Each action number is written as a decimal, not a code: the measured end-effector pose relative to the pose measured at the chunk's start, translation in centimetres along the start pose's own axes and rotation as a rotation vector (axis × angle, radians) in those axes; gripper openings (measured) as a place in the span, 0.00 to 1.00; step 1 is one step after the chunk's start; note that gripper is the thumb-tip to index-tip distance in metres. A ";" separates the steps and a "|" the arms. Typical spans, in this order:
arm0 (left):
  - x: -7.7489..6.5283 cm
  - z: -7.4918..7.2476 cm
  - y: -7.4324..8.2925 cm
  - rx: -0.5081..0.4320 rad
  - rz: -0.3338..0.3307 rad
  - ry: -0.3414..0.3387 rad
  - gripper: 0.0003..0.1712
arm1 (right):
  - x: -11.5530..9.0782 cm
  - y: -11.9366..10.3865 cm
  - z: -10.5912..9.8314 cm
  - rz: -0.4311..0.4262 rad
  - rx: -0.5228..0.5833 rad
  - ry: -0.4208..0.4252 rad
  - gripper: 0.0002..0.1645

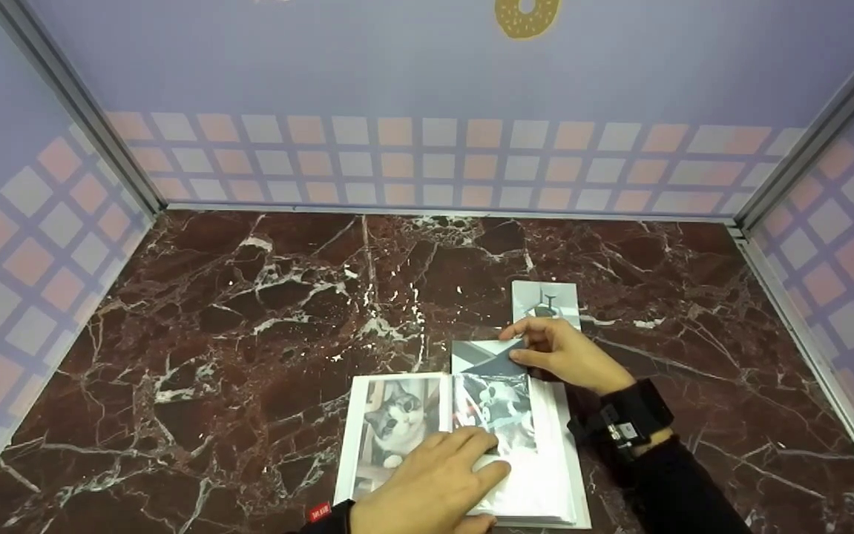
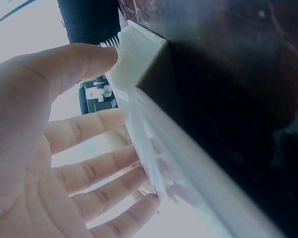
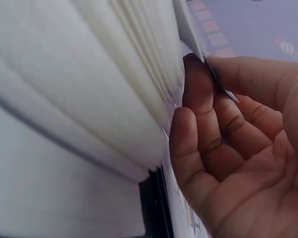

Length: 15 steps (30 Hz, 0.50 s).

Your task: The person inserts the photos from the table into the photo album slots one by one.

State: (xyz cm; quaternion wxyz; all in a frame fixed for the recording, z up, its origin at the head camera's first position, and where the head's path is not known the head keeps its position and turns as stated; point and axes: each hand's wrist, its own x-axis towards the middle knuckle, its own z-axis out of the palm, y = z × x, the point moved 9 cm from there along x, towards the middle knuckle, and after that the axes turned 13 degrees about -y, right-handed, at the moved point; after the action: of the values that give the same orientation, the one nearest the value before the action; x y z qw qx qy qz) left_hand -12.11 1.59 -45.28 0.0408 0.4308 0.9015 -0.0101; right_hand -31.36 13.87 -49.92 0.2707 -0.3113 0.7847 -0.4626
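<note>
If pushed down from one corner alone, the card (image 1: 482, 360): liable, at a guess, to twist, snag a lower corner and crease, because of the off-centre pinch at upper right.
Sleeve (image 1: 493, 376): clear and glossy; might cling, wrinkle or split at the mouth under a crooked push.
Album (image 1: 538, 489): lying open on the marbled table (image 1: 248, 415); could skid or lift a page if held down too lightly.
Right hand (image 1: 564, 356): grasping the card between thumb and fingertips.
Left hand (image 1: 434, 482): laid across the album's fold, with fingers extended and gripping nothing, and with the thumb at the page edges in the left wrist view; apt to buckle the sleeve if pressed too hard.
Card's place: at the right thumb's tip, left of the right palm; beyond the left fingertips and apart from them; projecting past the sleeve's far edge on the right page, and seemingly under the plastic lower down, to a depth impossible to tell through the glare.
Cartoon picture (image 1: 501, 404): under the plastic, just below the card's showing part; impossible to tell from the same card or a separate one.
Cat picture (image 1: 401, 415): on the left page, partly covered by the left hand.
Second card (image 1: 545, 297): flat beyond the right hand and partly hidden by it; could be nudged by the knuckles.
</note>
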 end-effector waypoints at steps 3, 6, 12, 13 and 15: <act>0.0 0.0 0.0 -0.002 -0.003 0.002 0.30 | 0.0 0.1 0.1 -0.002 -0.018 -0.005 0.13; 0.0 0.0 0.0 -0.002 -0.007 0.011 0.30 | 0.1 0.1 0.1 -0.006 -0.024 -0.005 0.12; 0.0 -0.1 0.0 0.001 0.000 0.031 0.30 | 0.1 -0.2 0.4 -0.051 0.000 -0.045 0.12; 0.0 -0.2 0.0 0.000 0.002 0.036 0.30 | 0.1 -0.3 0.5 -0.061 0.008 -0.054 0.13; 0.0 -0.2 0.0 0.002 0.005 0.044 0.29 | 0.1 -0.5 0.6 -0.076 0.013 -0.063 0.12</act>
State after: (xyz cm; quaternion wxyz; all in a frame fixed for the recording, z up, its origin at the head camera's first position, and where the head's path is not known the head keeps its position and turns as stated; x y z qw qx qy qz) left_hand -12.13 1.56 -45.06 0.0203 0.4332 0.9011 -0.0014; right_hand -30.84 13.26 -49.73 0.2798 -0.3536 0.7602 -0.4677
